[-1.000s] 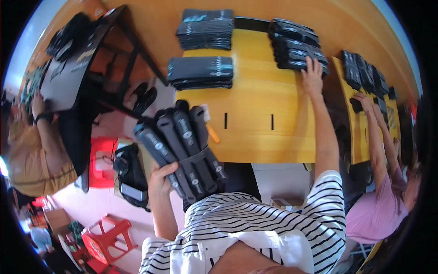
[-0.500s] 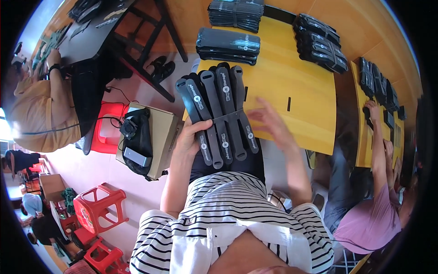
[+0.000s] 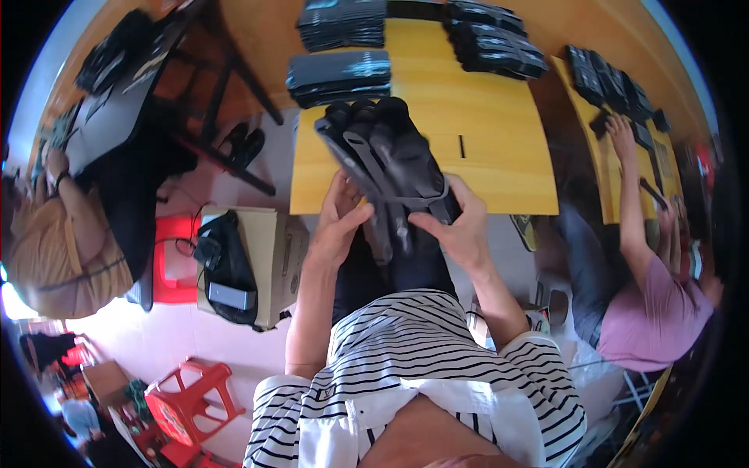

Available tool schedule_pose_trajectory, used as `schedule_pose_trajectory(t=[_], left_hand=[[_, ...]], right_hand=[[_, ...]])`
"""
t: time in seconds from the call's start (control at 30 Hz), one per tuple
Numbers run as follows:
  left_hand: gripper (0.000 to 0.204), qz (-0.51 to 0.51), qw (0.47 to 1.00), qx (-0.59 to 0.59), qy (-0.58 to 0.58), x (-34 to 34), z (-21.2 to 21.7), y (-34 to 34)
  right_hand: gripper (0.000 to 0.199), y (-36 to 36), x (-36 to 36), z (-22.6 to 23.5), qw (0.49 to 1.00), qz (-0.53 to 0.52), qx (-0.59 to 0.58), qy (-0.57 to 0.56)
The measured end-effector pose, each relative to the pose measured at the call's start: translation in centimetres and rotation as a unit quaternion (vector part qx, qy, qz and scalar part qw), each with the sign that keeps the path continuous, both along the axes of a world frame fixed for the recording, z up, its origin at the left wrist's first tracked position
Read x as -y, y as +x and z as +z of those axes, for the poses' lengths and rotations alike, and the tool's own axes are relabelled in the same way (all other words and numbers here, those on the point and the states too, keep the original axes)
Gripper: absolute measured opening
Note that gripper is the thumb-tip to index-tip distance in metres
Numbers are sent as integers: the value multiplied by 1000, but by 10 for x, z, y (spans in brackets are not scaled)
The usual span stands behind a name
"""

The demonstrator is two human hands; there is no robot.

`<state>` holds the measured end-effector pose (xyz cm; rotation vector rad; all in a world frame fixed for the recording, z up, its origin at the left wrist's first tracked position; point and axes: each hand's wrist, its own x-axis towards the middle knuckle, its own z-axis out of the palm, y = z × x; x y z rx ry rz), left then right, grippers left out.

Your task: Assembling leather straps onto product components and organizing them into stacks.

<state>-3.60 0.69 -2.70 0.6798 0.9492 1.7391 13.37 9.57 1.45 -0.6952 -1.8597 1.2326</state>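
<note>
A bundle of dark grey and black straps (image 3: pixel 388 152) is held up over my lap and the near edge of the yellow table. A narrow grey band (image 3: pixel 407 200) runs across its lower part. My left hand (image 3: pixel 337 221) grips the left side, thumb toward the front. On the other side my right hand (image 3: pixel 462 230) closes round the band end of the bundle, its thumb across the front. Motion blurs the bundle's lower end, and the fingers behind it are hidden.
On the yellow table (image 3: pixel 499 183) are a flat stack of straps (image 3: pixel 339 76), another stack (image 3: pixel 342 25) behind it and tied bundles (image 3: pixel 498 48). A cardboard box (image 3: pixel 265 249) with a black bag (image 3: pixel 234 269) stands at left. Co-workers sit on both sides.
My right hand has come in from the right and taken hold of the bundle. The bundle has tilted and turned. The view has shifted, so the table appears higher and further left.
</note>
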Motion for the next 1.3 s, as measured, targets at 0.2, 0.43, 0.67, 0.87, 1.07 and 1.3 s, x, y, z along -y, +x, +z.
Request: schedule_pose_trajectory(t=[0.2,0.43,0.67,0.87,1.07,1.3], left_hand=[[76,-173,975,135,47,-37,-2,22],[71,-209,974,13,-90,-89,-31,51],[46,-176,959,-169,-146,-99,-29,68],[23,-109,958,-248,-92,-120,-31,78],[36,-21,795,-604,63,-157,-33,119],[68,23,684,-729,-8,-170,-59,136]], right_hand=[[41,61,-57,4,818,-261,139,493],[66,138,-90,-100,819,-166,437,333],[61,166,-77,-105,926,-192,271,178],[37,164,-82,-95,933,-261,184,166],[17,140,-97,-90,921,-277,198,189],[39,135,-118,-85,921,-282,204,174]])
